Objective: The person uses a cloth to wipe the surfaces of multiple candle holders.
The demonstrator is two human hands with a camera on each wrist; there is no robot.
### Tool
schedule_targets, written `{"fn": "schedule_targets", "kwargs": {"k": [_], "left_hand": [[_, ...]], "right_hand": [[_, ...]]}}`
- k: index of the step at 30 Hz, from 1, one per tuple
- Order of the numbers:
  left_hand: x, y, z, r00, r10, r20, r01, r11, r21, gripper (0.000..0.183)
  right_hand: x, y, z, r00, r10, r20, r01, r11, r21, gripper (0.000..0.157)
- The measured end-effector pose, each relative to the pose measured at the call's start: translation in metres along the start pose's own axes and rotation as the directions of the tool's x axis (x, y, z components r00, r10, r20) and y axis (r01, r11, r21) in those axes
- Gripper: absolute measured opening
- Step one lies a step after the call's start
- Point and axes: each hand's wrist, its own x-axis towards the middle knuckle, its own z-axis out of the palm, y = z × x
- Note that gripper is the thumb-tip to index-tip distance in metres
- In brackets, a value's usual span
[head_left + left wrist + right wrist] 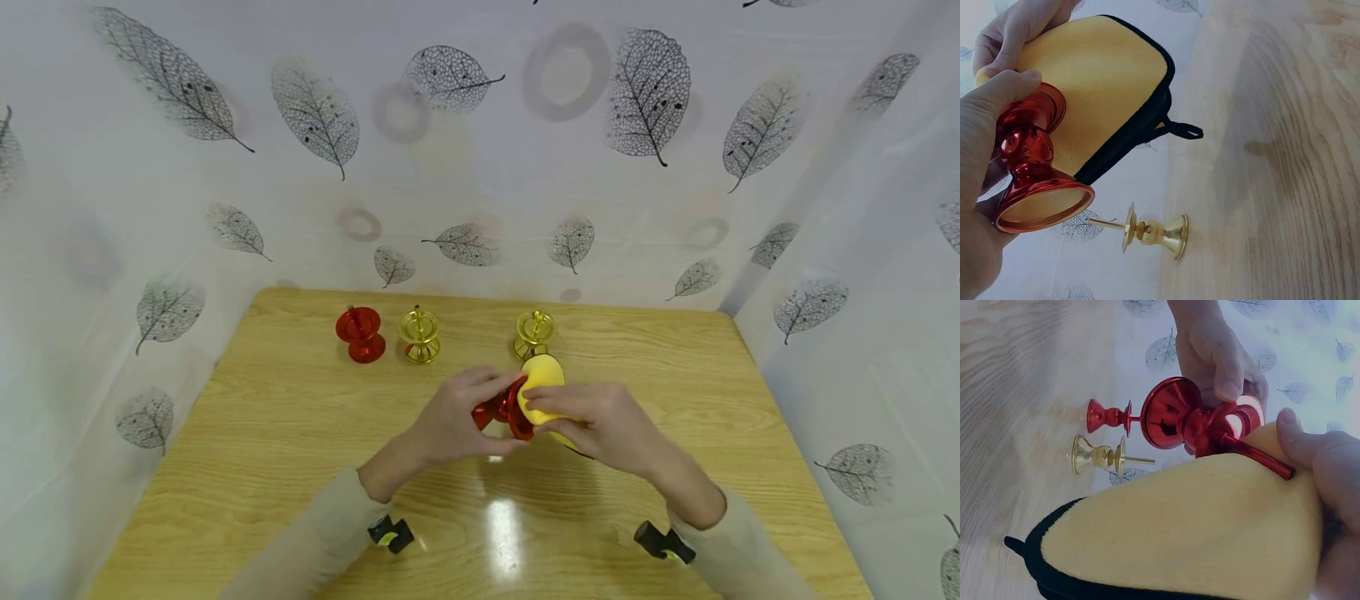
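Observation:
My left hand (453, 421) grips a shiny red candlestick (1025, 150) by its stem and base, tilted sideways above the table. Its hollow base faces the left wrist camera. In my right hand (615, 425) is a yellow cloth (1166, 531) with black edging and a small black loop, pinched between thumb and fingers. The cloth touches the candlestick's dish. In the right wrist view, the red spike (1260, 457) of the candlestick lies against the cloth, close to the right thumb. Part of the dish is hidden by the cloth in the head view.
Toward the back of the wooden table (300, 467) stand a red candlestick (362, 335) and a gold candlestick (420, 337) side by side. Another gold candlestick (535, 332) stands right behind the cloth. A leaf-patterned curtain (487, 167) encloses the back and sides.

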Motion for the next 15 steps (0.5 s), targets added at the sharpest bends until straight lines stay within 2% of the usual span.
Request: {"fn": "schedule_targets", "kwargs": {"k": [3,7,11,15], "left_hand": [[-0.001,-0.002,-0.001,1.000,0.011,0.016,-0.011,1.000,0.018,0.079],[-0.004,-0.004,-0.002,1.000,0.008,0.030,-0.009,0.999,0.033,0.079],[-0.006,-0.005,-0.003,0.999,-0.024,0.028,0.023,0.999,0.040,0.079],[-0.008,-0.005,-0.005,0.998,-0.053,0.026,0.052,0.997,0.055,0.080]], "right_hand": [[-0.001,0.001,-0.002,0.998,-0.064,0.027,0.065,0.997,-0.041,0.034],[-0.004,0.001,-0.005,0.995,-0.087,0.045,0.090,0.993,-0.072,0.029],[-0.009,0.001,-0.010,0.997,-0.076,0.006,0.076,0.995,-0.063,0.022],[-0.011,0.002,-0.012,0.996,-0.070,-0.048,0.070,0.997,-0.014,0.025]]}}
